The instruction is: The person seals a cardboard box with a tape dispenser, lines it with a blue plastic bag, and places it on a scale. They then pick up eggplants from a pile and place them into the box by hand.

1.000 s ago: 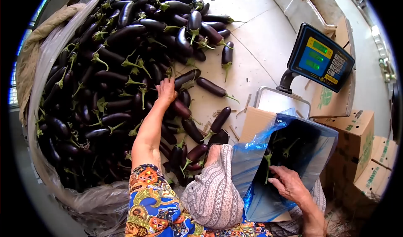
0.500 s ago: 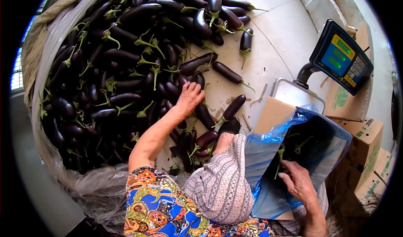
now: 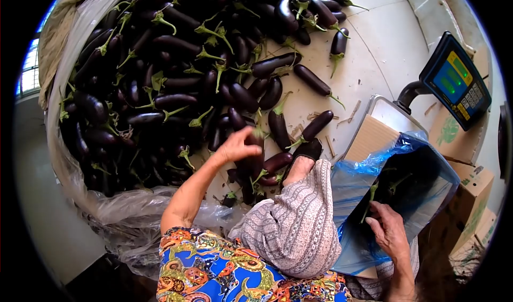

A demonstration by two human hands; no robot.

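My left hand [image 3: 238, 146] is at the right edge of a large heap of dark purple eggplants [image 3: 176, 99]. Its thumb and fingers are apart, beside a motion-blurred eggplant [image 3: 255, 144] with a green stem. Other loose eggplants lie just beyond, one of them [image 3: 278, 128] near my foot. My right hand [image 3: 389, 230] is inside a cardboard box lined with blue plastic [image 3: 350, 195]. There its curled thumb and fingers are at the green stem [image 3: 368, 203] of an eggplant. Shadow hides most of that eggplant's body.
Behind the box stands a weighing scale with a lit display [image 3: 457, 83] and a metal platform [image 3: 382, 107]. Cardboard boxes [image 3: 473, 187] are stacked at the right. Crumpled clear plastic [image 3: 144, 216] borders the heap. Dry scraps lie on the pale floor [image 3: 366, 51].
My left hand has come off the eggplants in the heap and drawn back toward me, its fingers spreading beside a moving eggplant. My right hand stays at the stem. The view has shifted slightly.
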